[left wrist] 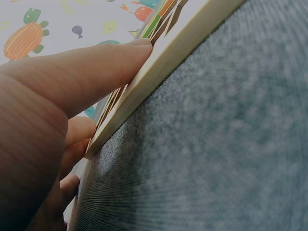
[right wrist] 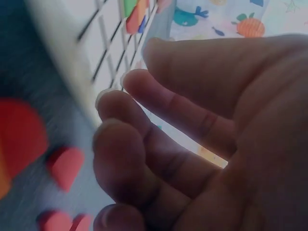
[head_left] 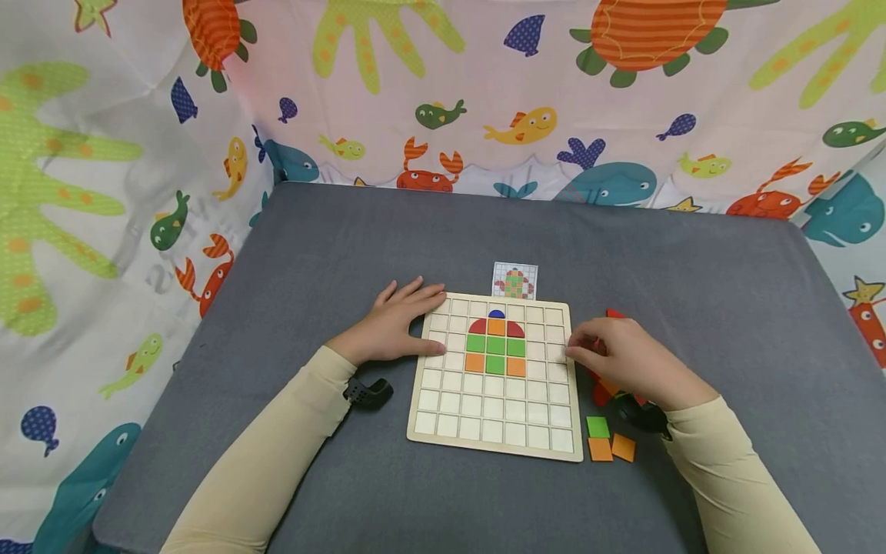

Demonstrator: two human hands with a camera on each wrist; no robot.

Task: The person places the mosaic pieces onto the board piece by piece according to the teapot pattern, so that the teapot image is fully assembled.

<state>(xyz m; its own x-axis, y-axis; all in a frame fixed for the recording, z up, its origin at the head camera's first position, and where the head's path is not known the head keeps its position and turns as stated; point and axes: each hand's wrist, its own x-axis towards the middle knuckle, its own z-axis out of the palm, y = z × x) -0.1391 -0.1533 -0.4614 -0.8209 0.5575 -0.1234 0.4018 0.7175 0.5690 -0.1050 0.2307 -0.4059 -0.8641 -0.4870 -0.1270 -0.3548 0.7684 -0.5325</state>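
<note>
A pale wooden grid board (head_left: 494, 429) lies on the table, with colored pieces in some of its cells. Green and orange squares sit in its upper middle, with red curved pieces and a blue piece above them. My left hand (head_left: 398, 323) rests with spread fingers on the board's left edge, thumb over the rim. Near the right edge is my right hand (head_left: 626, 358), its fingers loosely bent, and nothing shows between thumb and fingertips in the right wrist view. Red pieces (right wrist: 66, 167) lie below that hand, which partly hides them in the head view.
A small printed card (head_left: 515, 280) with a colored grid picture lies behind the board. A green square (head_left: 597, 427) and orange squares (head_left: 600, 449) are at the board's lower right. Grey cloth (head_left: 346, 238) covers the table, and a sea-animal curtain (head_left: 471, 154) hangs behind it.
</note>
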